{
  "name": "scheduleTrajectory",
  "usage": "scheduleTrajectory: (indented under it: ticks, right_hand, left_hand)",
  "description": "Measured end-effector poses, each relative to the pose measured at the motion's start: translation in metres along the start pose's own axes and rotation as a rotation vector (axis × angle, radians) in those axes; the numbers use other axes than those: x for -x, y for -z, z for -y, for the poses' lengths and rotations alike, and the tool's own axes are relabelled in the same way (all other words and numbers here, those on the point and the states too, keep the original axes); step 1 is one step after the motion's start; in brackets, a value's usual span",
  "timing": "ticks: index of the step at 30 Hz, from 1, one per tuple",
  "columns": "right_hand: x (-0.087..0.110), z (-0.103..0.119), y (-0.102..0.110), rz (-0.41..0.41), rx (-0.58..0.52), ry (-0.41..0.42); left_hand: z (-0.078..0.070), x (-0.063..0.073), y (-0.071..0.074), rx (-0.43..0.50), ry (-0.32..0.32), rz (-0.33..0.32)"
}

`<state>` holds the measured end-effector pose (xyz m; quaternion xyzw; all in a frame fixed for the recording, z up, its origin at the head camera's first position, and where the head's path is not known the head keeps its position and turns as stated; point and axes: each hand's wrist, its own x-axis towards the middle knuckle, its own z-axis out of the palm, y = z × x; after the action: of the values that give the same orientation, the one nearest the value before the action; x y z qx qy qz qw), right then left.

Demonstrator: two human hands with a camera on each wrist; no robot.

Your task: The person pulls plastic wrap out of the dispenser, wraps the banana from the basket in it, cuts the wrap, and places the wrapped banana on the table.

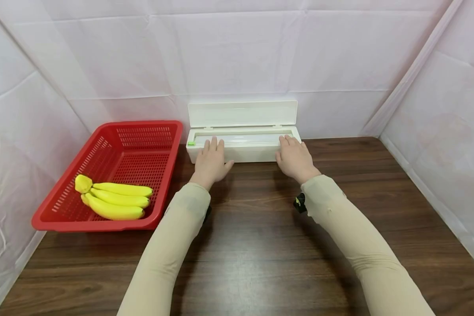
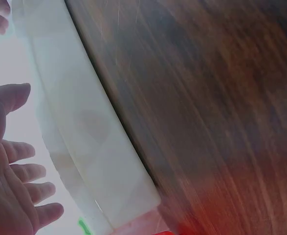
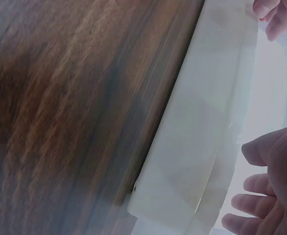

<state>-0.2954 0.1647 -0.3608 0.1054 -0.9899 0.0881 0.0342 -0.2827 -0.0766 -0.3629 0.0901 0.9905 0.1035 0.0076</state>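
Both hands reach forward, palms down, over the front edge of a white box, one toward each end. The left hand (image 1: 212, 163) has its fingers straight and slightly spread, with the thumb out to the side; it grips nothing. The right hand (image 1: 295, 157) lies much the same way, its fingers extended and loose, thumb pointing inward, and it has hold of nothing either. From here I can't tell how firmly the fingertips press on the box (image 1: 250, 154), if at all.

The box sits at the back of the surface (image 1: 245, 267), long side facing the person, its hinged lid (image 1: 242, 114) raised upright behind it. A long opening shows along the top, with something pale inside (too washed out to make out). A small green tab (image 1: 191, 143) is at the left end of the front edge.

Behind the hands come two cream sleeves (image 1: 163, 250), and a small black device (image 1: 299, 203) peeks out under the right cuff.

Just left of the box stands a red basket (image 1: 95, 226) with slotted walls. A bunch of yellow bananas (image 1: 120, 199) lies in its near part, stem end to the left. The surface is dark, grained wood, and pale, creased cloth (image 1: 237, 57) hangs around it at the back and sides.
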Motion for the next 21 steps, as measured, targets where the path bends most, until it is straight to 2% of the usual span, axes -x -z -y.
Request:
scheduleTrajectory:
  ticks: [9,21]
  right_hand:
    - [-0.003,-0.001,0.002,0.039,0.026,-0.018]
    - [-0.013,-0.007,-0.003,0.038,0.08,-0.002]
  left_hand:
    - [0.003,-0.007,0.001,-0.008,0.0,-0.006]
    - [0.012,-0.014,0.002,-0.016,0.025,0.012]
